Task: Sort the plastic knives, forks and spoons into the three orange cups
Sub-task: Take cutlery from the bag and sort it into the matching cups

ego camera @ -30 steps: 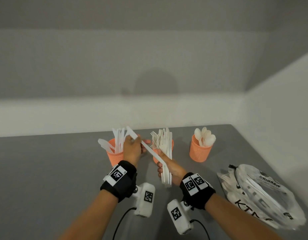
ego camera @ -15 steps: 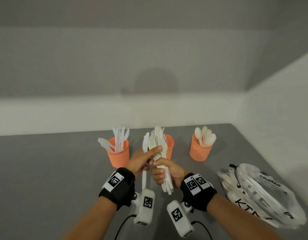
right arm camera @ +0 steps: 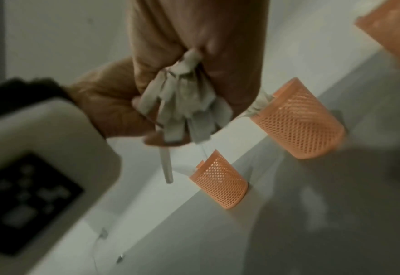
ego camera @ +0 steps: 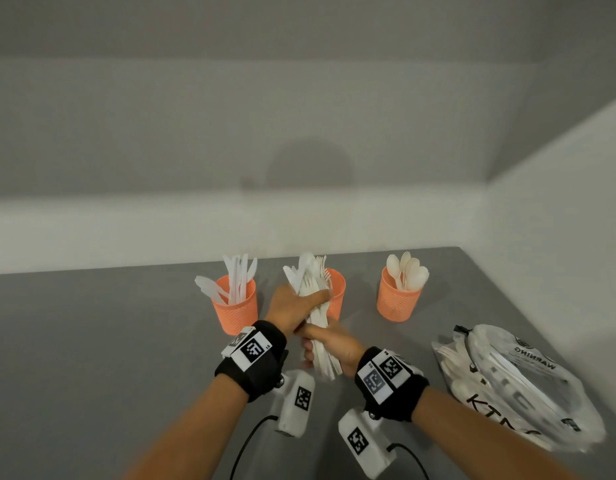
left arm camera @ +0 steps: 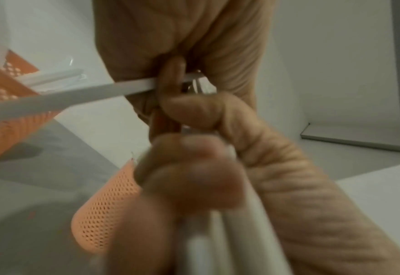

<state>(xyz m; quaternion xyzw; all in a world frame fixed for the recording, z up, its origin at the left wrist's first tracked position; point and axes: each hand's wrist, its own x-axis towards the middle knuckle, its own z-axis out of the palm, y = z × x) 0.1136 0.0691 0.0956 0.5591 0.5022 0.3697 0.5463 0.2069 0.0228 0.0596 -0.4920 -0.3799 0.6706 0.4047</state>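
Observation:
Three orange mesh cups stand in a row on the grey table (ego camera: 92,341). The left cup (ego camera: 235,306) holds knives, the middle cup (ego camera: 337,292) forks and the right cup (ego camera: 398,301) spoons. My right hand (ego camera: 329,348) grips the handles of a bundle of white cutlery (ego camera: 313,289) in front of the middle cup, which it partly hides. My left hand (ego camera: 296,306) is against the bundle's upper part with its thumb across it. Its fingers curl round a white knife (left arm camera: 76,94), and the serrated tip (ego camera: 290,271) sticks up beside the bundle.
A clear plastic bag (ego camera: 518,382) with more white cutlery lies on the table at the right, close to the side wall (ego camera: 559,237). The back wall runs just behind the cups. Bare table stretches to the left.
My left hand, still holding the knife, has come from beside the left cup rightward to the bundle and now lies against it. The right hand has stayed in place.

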